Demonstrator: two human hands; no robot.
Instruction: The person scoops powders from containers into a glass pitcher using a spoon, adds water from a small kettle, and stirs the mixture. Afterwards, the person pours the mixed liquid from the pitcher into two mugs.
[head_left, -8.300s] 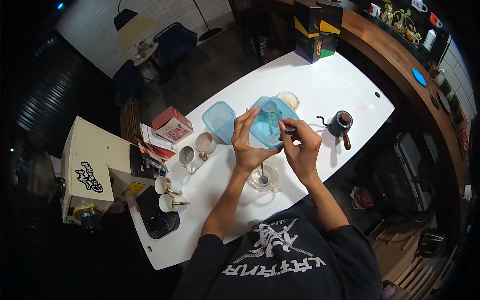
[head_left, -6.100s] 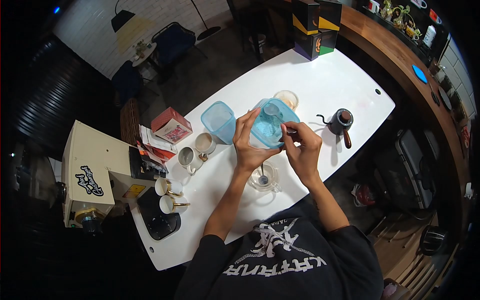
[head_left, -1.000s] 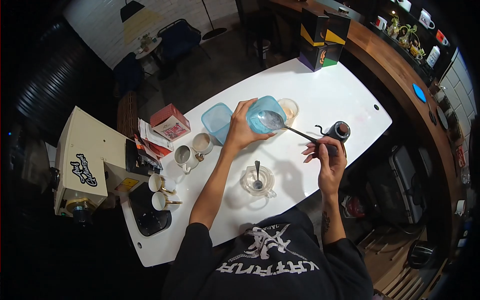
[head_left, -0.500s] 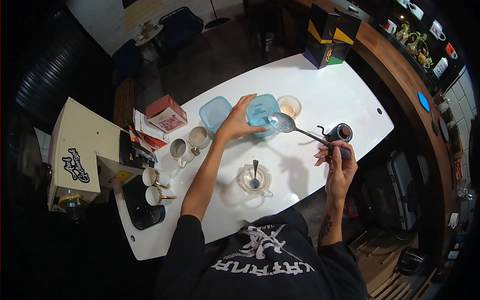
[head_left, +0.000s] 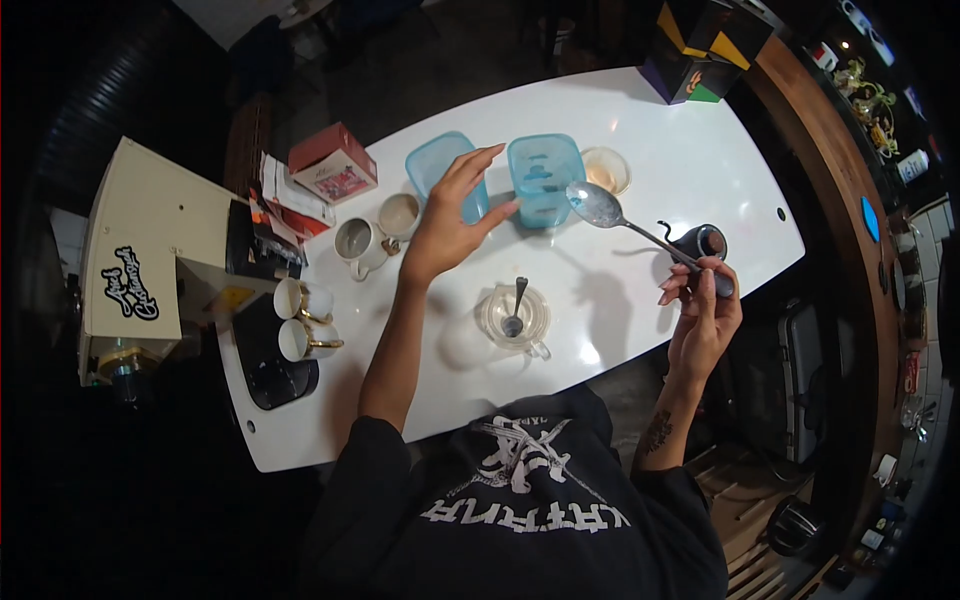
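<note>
My left hand (head_left: pixel 452 222) is empty, its fingers apart, in the air between two blue plastic containers. It partly covers the left container (head_left: pixel 430 160). Just right of its fingertips stands the other blue container (head_left: pixel 545 170), upright on the white table (head_left: pixel 400 365). My right hand (head_left: pixel 705 310) grips the dark handle of a large metal spoon (head_left: pixel 598 206), whose bowl hangs by that container's right edge. Below and between my hands sits a clear glass cup (head_left: pixel 535 325) with a small spoon (head_left: pixel 518 305) in it. A round dish (head_left: pixel 608 170) stands behind the large spoon.
Two mugs (head_left: pixel 357 243) stand left of my left hand, with two gold-handled cups (head_left: pixel 297 340) farther left. A beige machine (head_left: pixel 135 240) and a pink box (head_left: pixel 335 170) flank the left side. Behind my right hand is a dark kettle (head_left: pixel 708 242); black boxes (head_left: pixel 700 50) stand at the back.
My left hand has let go of the right blue container, which now stands on the table. The large spoon has come out of it in my right hand, which moved right. The view has shifted.
</note>
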